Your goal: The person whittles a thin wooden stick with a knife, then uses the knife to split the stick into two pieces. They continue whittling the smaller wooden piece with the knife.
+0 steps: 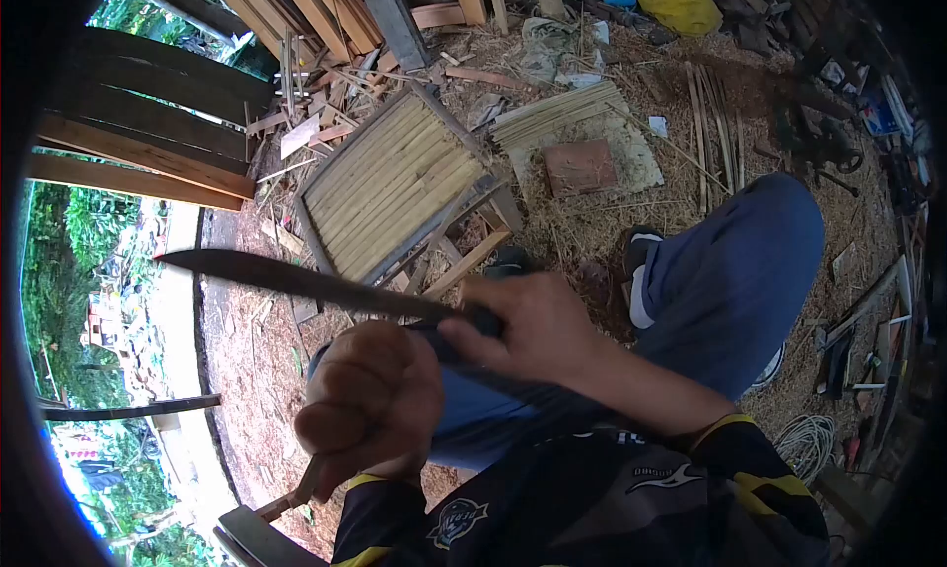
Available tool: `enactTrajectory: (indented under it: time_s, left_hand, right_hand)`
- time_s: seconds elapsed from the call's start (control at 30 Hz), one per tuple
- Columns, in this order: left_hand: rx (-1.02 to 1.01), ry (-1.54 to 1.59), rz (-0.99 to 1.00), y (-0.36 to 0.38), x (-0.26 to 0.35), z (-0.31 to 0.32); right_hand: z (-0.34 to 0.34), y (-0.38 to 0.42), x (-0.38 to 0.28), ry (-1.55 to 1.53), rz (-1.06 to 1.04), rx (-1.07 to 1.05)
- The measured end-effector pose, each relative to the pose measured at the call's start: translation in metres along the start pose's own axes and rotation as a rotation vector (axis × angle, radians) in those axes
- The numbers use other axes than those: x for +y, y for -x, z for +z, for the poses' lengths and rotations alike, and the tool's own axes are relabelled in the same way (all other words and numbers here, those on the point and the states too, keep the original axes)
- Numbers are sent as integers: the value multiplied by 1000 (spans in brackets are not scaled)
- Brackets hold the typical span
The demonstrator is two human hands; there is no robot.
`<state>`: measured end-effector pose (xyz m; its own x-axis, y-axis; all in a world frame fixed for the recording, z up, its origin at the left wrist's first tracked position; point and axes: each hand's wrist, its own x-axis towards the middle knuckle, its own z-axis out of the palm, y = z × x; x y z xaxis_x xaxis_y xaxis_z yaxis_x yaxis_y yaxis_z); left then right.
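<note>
My right hand [543,325] is closed around the dark handle of a long knife [276,276]. Its broad blade points to the left, passing just above my left hand [370,394]. That left hand is a fist near my lap, with a thin wooden strip [308,480] sticking out below it toward the lower left. Most of the strip is hidden by the fingers. Beyond the blade stands a small wooden frame with legs [321,162], its top filled with a slatted panel [395,177] of pale strips.
Pale slats [557,113] and a reddish-brown square block [579,166] lie on a board [641,167]. Long thin sticks [712,123] rest on the shaving-covered floor. Planks [148,152] stand at the left, a yellow cloth [681,9] at the back, coiled cord [807,447] at the right.
</note>
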<state>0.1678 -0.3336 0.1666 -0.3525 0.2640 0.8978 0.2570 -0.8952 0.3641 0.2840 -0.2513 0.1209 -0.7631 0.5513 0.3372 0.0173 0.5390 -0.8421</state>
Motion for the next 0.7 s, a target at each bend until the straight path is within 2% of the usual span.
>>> enactTrajectory:
  time_s: [0.1, 0.2, 0.3, 0.4, 0.5, 0.6, 0.7]
  left_hand:
    - [23, -21, 19, 4, 5, -3]
    - [19, 21, 76, 2, 7, -3]
    - [3, 10, 124, 3, 1, -7]
    - [38, 23, 109, -2, 0, -3]
    - [14, 34, 109, -4, -1, -6]
    - [5, 12, 83, -4, 3, -11]
    - [2, -1, 92, -5, 4, -11]
  right_hand:
    - [9, -10, 23, 21, 182, 41]
    - [2, -3, 12, 82, 134, -1]
    - [5, -5, 22, 5, 149, 10]
    - [3, -10, 20, -216, 310, -98]
    - [8, -9, 15, -308, 353, -61]
    - [-1, -5, -4, -69, 74, -69]
    - [3, -10, 10, -77, 240, -113]
